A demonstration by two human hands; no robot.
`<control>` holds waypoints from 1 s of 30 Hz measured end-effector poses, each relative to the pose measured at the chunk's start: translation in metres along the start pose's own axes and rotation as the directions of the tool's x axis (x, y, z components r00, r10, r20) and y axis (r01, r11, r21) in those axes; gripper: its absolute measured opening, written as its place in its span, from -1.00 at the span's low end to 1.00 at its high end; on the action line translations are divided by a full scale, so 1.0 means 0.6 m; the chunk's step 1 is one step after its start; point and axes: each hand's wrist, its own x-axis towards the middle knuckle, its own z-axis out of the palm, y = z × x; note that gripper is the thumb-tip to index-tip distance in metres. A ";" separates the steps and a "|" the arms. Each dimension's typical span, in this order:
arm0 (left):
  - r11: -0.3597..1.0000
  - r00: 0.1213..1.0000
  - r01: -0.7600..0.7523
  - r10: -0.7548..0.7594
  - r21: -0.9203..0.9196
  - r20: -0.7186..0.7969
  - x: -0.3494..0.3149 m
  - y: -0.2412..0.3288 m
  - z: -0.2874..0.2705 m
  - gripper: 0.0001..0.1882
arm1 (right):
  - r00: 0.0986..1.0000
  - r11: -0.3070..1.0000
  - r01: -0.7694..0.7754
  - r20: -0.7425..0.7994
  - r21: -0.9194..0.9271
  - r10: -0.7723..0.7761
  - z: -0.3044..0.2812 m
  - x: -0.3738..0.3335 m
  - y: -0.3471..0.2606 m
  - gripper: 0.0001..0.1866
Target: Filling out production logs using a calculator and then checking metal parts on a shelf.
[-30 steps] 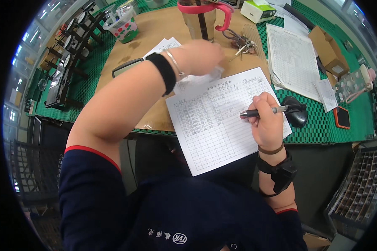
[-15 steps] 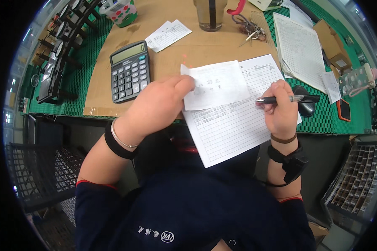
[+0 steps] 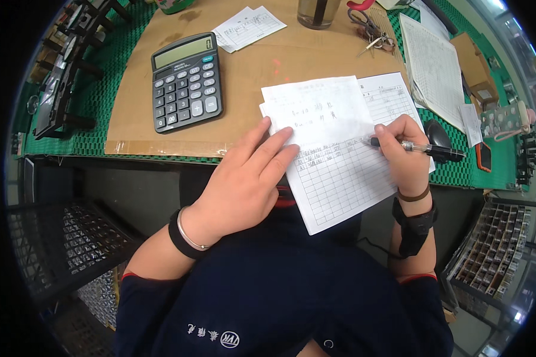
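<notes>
My left hand (image 3: 247,175) lies with its fingers stretched and spread, fingertips on the lower left edge of a small handwritten slip (image 3: 315,110). Under that slip is a larger ruled form (image 3: 345,193) with a few handwritten rows, tilted and overhanging the table's front edge. In my right hand (image 3: 406,152) is a black pen with a clear barrel (image 3: 420,147). Its tip rests at or just over the form, beside the slip's lower right corner. A black calculator (image 3: 186,83) lies to the left of the papers.
Cardboard (image 3: 250,71) covers the table over a green mat (image 3: 116,83). Farther back are loose slips (image 3: 250,27), a cup of liquid (image 3: 317,13) and keys (image 3: 375,41). At right lie a paper stack (image 3: 438,65), a black mouse (image 3: 439,135) and a phone (image 3: 485,157). Black fixtures (image 3: 77,65) stand left.
My left hand has let go of the slip's left edge, drawn nearer and spread flat on it. The slip now lies flatter on the form. The right hand still holds the pen.
</notes>
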 end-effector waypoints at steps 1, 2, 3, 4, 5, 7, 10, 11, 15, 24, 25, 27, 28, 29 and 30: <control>1.000 0.999 0.019 -0.020 -0.016 -0.030 0.000 0.000 0.005 -0.34 | 0.998 0.996 0.044 -0.037 -0.082 -0.047 0.004 -0.002 0.002 -0.74; 0.999 0.999 0.018 -0.019 -0.032 -0.028 0.001 -0.001 0.011 -0.34 | 0.999 0.995 0.032 -0.040 -0.093 -0.036 0.006 -0.004 0.002 -0.74; 1.000 0.998 0.026 -0.027 -0.016 -0.057 0.001 -0.004 0.016 -0.34 | 0.996 0.989 0.070 -0.052 -0.126 -0.077 0.009 -0.004 0.002 -0.72; 0.999 0.996 0.035 -0.035 0.000 -0.085 0.002 -0.005 0.021 -0.34 | 0.991 0.981 0.107 -0.063 -0.159 -0.118 0.011 -0.005 0.002 -0.70; 0.999 0.987 0.031 -0.025 0.036 -0.156 0.004 -0.007 0.027 -0.39 | 0.986 0.975 0.142 -0.062 -0.173 -0.154 0.013 -0.004 0.003 -0.70; 0.998 0.979 0.010 0.002 0.058 -0.202 0.003 -0.013 0.043 -0.41 | 0.983 0.964 0.171 -0.034 -0.204 -0.182 0.012 -0.004 0.001 -0.71; 0.995 0.963 -0.008 0.035 0.102 -0.267 0.005 -0.019 0.053 -0.46 | 0.970 0.945 0.239 0.016 -0.224 -0.242 0.009 -0.003 0.004 -0.72; 0.994 0.956 -0.006 0.039 0.114 -0.290 0.006 -0.020 0.055 -0.48 | 0.962 0.936 0.273 0.038 -0.222 -0.272 0.008 -0.002 0.004 -0.73; 0.993 0.954 -0.014 0.050 0.121 -0.295 0.006 -0.022 0.060 -0.50 | 0.957 0.925 0.291 0.063 -0.246 -0.284 0.009 -0.002 -0.003 -0.74; 0.990 0.947 0.005 0.041 0.144 -0.319 0.009 -0.021 0.062 -0.55 | 0.970 0.906 0.243 0.078 -0.348 -0.230 0.012 -0.003 -0.011 -0.76; 0.990 0.946 0.005 0.041 0.141 -0.320 0.010 -0.021 0.062 -0.54 | 0.970 0.912 0.242 0.074 -0.332 -0.231 0.012 -0.003 -0.011 -0.76; 0.990 0.946 0.008 0.038 0.141 -0.322 0.010 -0.021 0.062 -0.54 | 0.970 0.918 0.243 0.072 -0.314 -0.232 0.011 -0.002 -0.011 -0.76; 0.990 0.947 0.009 0.037 0.143 -0.320 0.009 -0.021 0.061 -0.54 | 0.974 0.917 0.228 0.069 -0.327 -0.217 0.011 -0.003 -0.012 -0.77; 0.990 0.947 0.009 0.038 0.144 -0.318 0.009 -0.021 0.062 -0.54 | 0.977 0.916 0.212 0.063 -0.342 -0.202 0.011 -0.003 -0.013 -0.77; 0.990 0.947 0.008 0.038 0.143 -0.318 0.010 -0.022 0.062 -0.54 | 0.977 0.916 0.211 0.063 -0.342 -0.202 0.011 -0.003 -0.012 -0.77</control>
